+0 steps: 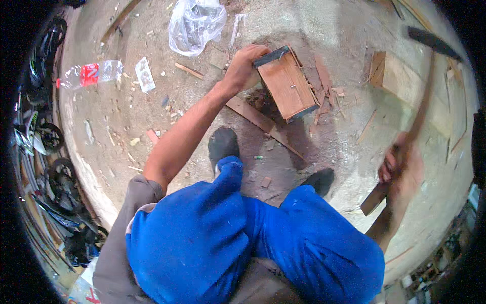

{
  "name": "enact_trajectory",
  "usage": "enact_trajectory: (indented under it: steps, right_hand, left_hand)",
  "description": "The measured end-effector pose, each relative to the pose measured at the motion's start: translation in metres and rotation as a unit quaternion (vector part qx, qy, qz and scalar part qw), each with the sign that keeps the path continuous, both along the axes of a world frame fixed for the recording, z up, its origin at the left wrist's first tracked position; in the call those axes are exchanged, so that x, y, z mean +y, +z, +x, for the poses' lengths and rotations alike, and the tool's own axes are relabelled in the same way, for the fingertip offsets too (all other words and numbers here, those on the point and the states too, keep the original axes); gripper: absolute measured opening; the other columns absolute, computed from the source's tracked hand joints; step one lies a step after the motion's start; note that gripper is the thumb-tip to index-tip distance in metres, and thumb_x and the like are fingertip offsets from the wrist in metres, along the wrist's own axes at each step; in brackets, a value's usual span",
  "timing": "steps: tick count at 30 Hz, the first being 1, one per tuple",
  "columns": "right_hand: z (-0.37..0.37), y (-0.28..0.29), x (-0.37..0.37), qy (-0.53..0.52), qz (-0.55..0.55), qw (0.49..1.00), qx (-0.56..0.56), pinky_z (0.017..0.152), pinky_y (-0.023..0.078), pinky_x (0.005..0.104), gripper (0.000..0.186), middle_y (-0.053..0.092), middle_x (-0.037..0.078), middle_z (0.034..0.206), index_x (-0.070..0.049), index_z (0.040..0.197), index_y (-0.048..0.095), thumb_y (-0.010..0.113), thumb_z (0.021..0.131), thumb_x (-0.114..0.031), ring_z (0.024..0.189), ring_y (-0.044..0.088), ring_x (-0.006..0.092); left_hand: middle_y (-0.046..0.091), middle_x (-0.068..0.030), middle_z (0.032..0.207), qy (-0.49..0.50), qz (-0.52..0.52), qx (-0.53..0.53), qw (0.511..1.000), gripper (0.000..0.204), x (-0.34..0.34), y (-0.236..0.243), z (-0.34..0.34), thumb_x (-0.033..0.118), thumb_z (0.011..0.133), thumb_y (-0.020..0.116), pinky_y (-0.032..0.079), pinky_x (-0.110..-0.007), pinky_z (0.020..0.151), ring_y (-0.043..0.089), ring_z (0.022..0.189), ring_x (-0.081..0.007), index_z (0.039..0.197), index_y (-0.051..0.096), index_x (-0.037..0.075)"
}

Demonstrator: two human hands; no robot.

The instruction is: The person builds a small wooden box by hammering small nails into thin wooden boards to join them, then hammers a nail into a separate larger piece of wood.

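A reddish-brown wooden block (286, 86) with dark painted ends and splintered edges stands tilted in front of me. My left hand (244, 68) grips its far left edge, with the fingertips partly hidden behind it. A small pale nail or splinter sticks out of the block's face. Off to the right, my right hand (402, 167) is closed round the wooden handle of a long-handled tool (424, 96). Its dark, narrow metal head lies crosswise at the far end, raised and blurred, so I cannot tell an axe from an adze or a hammer.
Beneath the block lies a flat wooden strip (253, 115), with reddish chips around it. A pale wooden beam (405, 83) rests at the right. Farther off are a plastic bag (195, 25) and a plastic bottle (104, 72). Motorbikes (63, 180) line the left side.
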State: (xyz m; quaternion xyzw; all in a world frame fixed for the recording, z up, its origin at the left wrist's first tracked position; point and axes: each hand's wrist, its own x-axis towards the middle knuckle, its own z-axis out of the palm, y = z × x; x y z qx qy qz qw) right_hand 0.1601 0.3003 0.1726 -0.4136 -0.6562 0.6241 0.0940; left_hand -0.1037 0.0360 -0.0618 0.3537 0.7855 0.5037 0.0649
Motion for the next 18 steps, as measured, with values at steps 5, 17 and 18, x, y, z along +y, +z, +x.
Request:
enact_trajectory:
  steps: [5, 17, 18]
  right_hand:
    - [0.002, 0.007, -0.007, 0.127, -0.063, 0.918, 0.372, 0.045, 0.044, 0.0270, 0.048, 0.051, 0.005, 0.075, -0.006, 0.104, 0.052, 0.065, 0.097, -0.052, 0.057, 0.053, 0.0192]
    - [-0.013, 0.008, -0.039, 0.141, 0.052, 0.987, 0.059, 0.042, 0.034, 0.0237, 0.037, 0.048, 0.001, 0.069, -0.009, 0.107, 0.053, 0.048, 0.109, -0.045, 0.048, 0.039, 0.0079]
    - [-0.008, -0.001, -0.033, 0.130, 0.030, 0.985, 0.110, 0.044, 0.037, 0.0259, 0.040, 0.046, 0.004, 0.072, -0.007, 0.118, 0.050, 0.045, 0.109, -0.046, 0.050, 0.037, 0.0090]
  left_hand:
    - [0.070, -0.0215, 0.098, -0.028, -0.100, 0.090, 0.990, 0.033, 0.030, 0.028, -0.008, 0.002, 0.070, 0.069, 0.055, -0.049, 0.081, 0.067, 0.097, -0.0427, 0.102, 0.070, 0.001]
    - [0.069, -0.0188, 0.097, -0.077, -0.110, 0.085, 0.987, 0.029, 0.024, 0.017, -0.017, 0.006, 0.071, 0.074, 0.054, -0.049, 0.084, 0.065, 0.098, -0.0425, 0.099, 0.067, 0.003]
    - [0.069, -0.0185, 0.097, -0.081, -0.131, 0.087, 0.984, 0.029, 0.029, 0.024, -0.019, 0.004, 0.069, 0.072, 0.053, -0.050, 0.084, 0.065, 0.099, -0.0421, 0.098, 0.068, 0.003]
